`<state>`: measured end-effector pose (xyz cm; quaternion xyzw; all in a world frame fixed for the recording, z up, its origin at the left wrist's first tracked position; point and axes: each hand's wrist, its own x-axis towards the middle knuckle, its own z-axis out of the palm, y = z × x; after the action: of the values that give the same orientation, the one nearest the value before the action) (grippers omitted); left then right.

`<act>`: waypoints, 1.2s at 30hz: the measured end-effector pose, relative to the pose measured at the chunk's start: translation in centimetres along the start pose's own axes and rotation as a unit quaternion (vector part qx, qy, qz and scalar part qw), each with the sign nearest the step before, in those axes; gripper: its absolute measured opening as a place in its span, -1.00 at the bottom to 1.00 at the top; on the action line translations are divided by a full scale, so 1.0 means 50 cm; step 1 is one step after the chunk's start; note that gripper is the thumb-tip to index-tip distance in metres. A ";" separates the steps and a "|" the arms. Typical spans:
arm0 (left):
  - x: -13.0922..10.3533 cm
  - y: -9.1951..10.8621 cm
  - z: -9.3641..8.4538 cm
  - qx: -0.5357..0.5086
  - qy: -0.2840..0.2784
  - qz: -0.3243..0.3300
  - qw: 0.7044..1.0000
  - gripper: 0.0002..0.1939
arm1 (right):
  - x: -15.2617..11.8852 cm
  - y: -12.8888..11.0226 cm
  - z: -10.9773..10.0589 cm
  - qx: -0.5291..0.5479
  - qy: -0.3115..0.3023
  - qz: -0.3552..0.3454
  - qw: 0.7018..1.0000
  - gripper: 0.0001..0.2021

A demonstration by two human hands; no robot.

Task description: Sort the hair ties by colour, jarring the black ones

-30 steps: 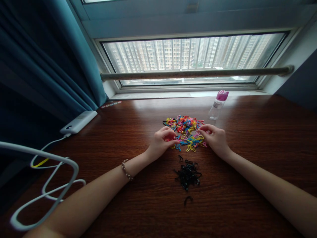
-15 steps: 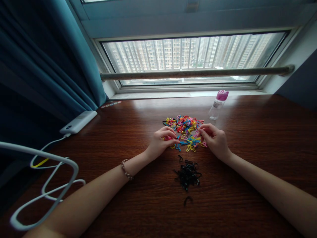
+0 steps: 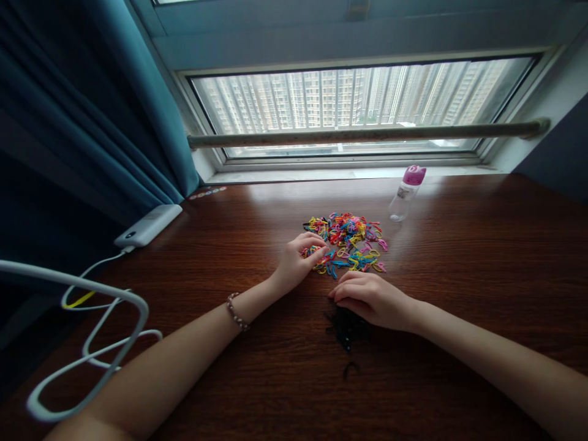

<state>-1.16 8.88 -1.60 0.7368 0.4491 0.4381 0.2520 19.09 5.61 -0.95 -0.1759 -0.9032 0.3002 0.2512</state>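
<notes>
A pile of small colourful bands (image 3: 351, 231) lies on the brown wooden table (image 3: 220, 239). My left hand (image 3: 301, 256) is at the pile's left edge, its thumb and fingers curled together around something I cannot make out among the bands. Nearer to me lies a smaller heap of black bands (image 3: 343, 334), with one loose black band (image 3: 351, 369) in front of it. My right hand (image 3: 370, 297) is over the back of the black heap and hides part of it. Its fingers are pinched together, and what lies between the fingertips is too small to name.
A clear bottle with a pink cap (image 3: 405, 195) stands behind the pile, to the right. On the left are a white power bank (image 3: 149, 225) and a looping white cable (image 3: 138, 300). A metal bar (image 3: 358, 136) crosses the window beside a blue curtain (image 3: 151, 122).
My right hand has moved from the right side of the colourful pile toward me and left, over the black heap. My left hand has barely moved; its fingertips are closer together.
</notes>
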 end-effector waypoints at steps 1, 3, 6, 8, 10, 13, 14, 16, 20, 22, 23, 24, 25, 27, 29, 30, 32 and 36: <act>0.000 -0.001 0.000 0.002 0.002 -0.004 1.000 -0.84 | -0.001 -0.001 0.001 0.012 -0.007 0.000 1.000 -0.85; 0.000 -0.003 0.000 0.001 0.006 -0.018 1.000 -0.84 | -0.003 -0.006 0.000 0.045 -0.027 0.001 0.999 -0.85; -0.001 -0.006 0.000 -0.011 0.010 -0.042 0.999 -0.83 | -0.002 -0.013 -0.004 0.086 -0.041 -0.002 0.995 -0.86; -0.001 -0.007 0.001 -0.024 0.009 -0.048 0.999 -0.83 | 0.001 -0.008 -0.009 0.085 -0.006 -0.002 0.996 -0.86; -0.001 -0.005 0.001 -0.033 0.007 -0.047 0.998 -0.84 | 0.002 0.008 -0.017 0.043 0.080 0.020 0.996 -0.84; -0.001 0.001 0.000 -0.032 0.007 -0.042 0.999 -0.85 | 0.000 0.049 -0.034 -0.067 0.198 0.068 0.976 -0.81; -0.001 0.002 0.000 -0.029 0.008 -0.039 0.999 -0.85 | -0.002 0.063 -0.039 -0.099 0.206 0.073 0.971 -0.79; -0.001 0.003 -0.001 -0.023 0.012 -0.035 0.999 -0.86 | -0.007 0.089 -0.045 -0.144 0.191 0.072 0.968 -0.75; -0.003 -0.002 0.000 -0.025 0.008 -0.025 0.999 -0.85 | -0.015 0.118 -0.043 -0.204 0.139 0.084 0.965 -0.69; -0.006 0.001 0.002 -0.039 -0.004 -0.005 0.999 -0.83 | -0.017 0.122 -0.039 -0.228 0.130 0.103 0.960 -0.68; -0.008 0.005 0.003 -0.044 -0.016 0.012 0.999 -0.83 | -0.018 0.123 -0.038 -0.235 0.130 0.112 0.957 -0.68; -0.011 0.011 0.005 -0.046 -0.035 0.034 0.998 -0.84 | -0.018 0.123 -0.036 -0.241 0.131 0.120 0.954 -0.67; -0.014 0.019 0.006 -0.044 -0.059 0.058 0.996 -0.85 | -0.018 0.123 -0.035 -0.244 0.132 0.127 0.952 -0.67; -0.023 0.037 0.010 -0.040 -0.125 0.102 0.986 -0.86 | -0.019 0.123 -0.034 -0.250 0.131 0.135 0.950 -0.66; -0.034 0.053 0.014 -0.045 -0.198 0.128 0.971 -0.84 | -0.019 0.123 -0.034 -0.254 0.129 0.141 0.948 -0.64; -0.038 0.059 0.017 -0.050 -0.229 0.135 0.963 -0.83 | -0.018 0.123 -0.034 -0.255 0.129 0.143 0.948 -0.64; -0.045 0.064 0.021 -0.051 -0.272 0.151 0.949 -0.83 | -0.017 0.121 -0.035 -0.246 0.138 0.143 0.949 -0.64; -0.045 0.057 0.025 -0.030 -0.291 0.192 0.937 -0.85 | -0.010 0.107 -0.047 -0.161 0.222 0.134 0.952 -0.69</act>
<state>0.71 5.56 -0.97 0.8964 0.1929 0.2575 0.3049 21.69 10.49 -2.88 -0.3958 -0.8293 0.1349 0.3708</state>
